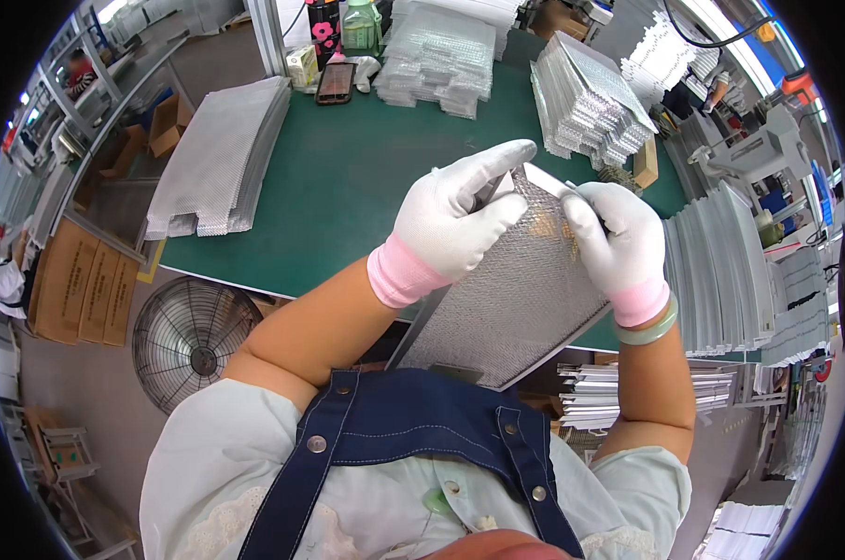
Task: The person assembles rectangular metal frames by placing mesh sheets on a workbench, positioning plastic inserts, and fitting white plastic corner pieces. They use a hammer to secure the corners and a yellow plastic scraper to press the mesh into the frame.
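Observation:
A silver mesh filter panel (511, 299) leans toward me over the table's front edge, its lower end close to my apron. A metal frame strip runs along its left side. My left hand (455, 215), in a white glove with a pink cuff, is closed on the panel's upper left corner, the index finger stretched over the top. At the upper right corner my right hand (619, 238), gloved alike, pinches the end of a pale frame strip (546, 180) along the top edge. Its curled fingers are partly hidden.
Mesh sheets are stacked at the left (222, 154), the back (441, 56) and the back right (591, 98) of the green table (334, 182). A phone (336, 84) lies near a green bottle (360, 28). Frame strips (721, 271) stand at right; a floor fan (194, 341) stands lower left.

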A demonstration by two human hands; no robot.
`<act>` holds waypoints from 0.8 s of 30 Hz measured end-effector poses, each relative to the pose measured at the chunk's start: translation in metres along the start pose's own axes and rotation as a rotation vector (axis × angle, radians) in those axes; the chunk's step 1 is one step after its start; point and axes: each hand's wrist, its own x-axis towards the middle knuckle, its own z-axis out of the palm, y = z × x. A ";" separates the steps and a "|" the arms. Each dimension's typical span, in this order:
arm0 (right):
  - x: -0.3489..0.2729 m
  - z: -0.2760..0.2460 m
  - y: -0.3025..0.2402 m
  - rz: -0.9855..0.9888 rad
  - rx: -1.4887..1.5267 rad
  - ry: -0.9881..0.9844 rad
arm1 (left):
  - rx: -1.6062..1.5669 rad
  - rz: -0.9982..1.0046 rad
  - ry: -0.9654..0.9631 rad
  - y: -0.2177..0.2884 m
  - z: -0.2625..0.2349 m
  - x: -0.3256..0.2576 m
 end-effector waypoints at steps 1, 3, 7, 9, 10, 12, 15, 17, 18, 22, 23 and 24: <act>0.000 0.001 0.004 -0.007 0.025 -0.011 | -0.022 -0.005 0.004 -0.001 0.000 0.000; 0.000 0.002 0.006 -0.027 0.022 -0.030 | -0.067 -0.016 0.014 -0.003 0.000 -0.001; 0.002 0.010 0.001 -0.058 -0.200 -0.042 | 0.187 0.027 0.112 -0.005 0.002 0.000; 0.002 0.014 0.002 -0.089 -0.256 -0.027 | 0.279 0.049 0.140 -0.009 0.000 0.003; 0.002 0.015 0.005 -0.117 -0.227 -0.014 | 0.404 0.088 0.152 -0.006 0.002 0.002; 0.001 0.018 0.006 -0.126 -0.246 -0.002 | 0.659 0.165 0.177 0.003 0.005 -0.001; 0.001 0.024 0.003 -0.103 -0.301 0.003 | 0.843 0.282 0.194 -0.008 0.002 0.004; 0.001 0.025 0.007 -0.137 -0.218 0.023 | 0.628 0.251 0.191 -0.012 0.003 -0.001; 0.000 0.025 0.009 -0.146 -0.209 0.023 | 0.523 0.230 0.187 -0.013 0.004 -0.003; -0.003 0.028 0.012 -0.185 -0.205 0.025 | 0.567 0.105 0.101 -0.005 -0.005 -0.001; -0.004 0.029 0.013 -0.196 -0.213 0.025 | 0.569 0.037 0.089 0.000 -0.007 0.000; -0.003 0.028 0.015 -0.214 -0.206 0.021 | 0.567 -0.027 0.078 0.002 -0.007 0.002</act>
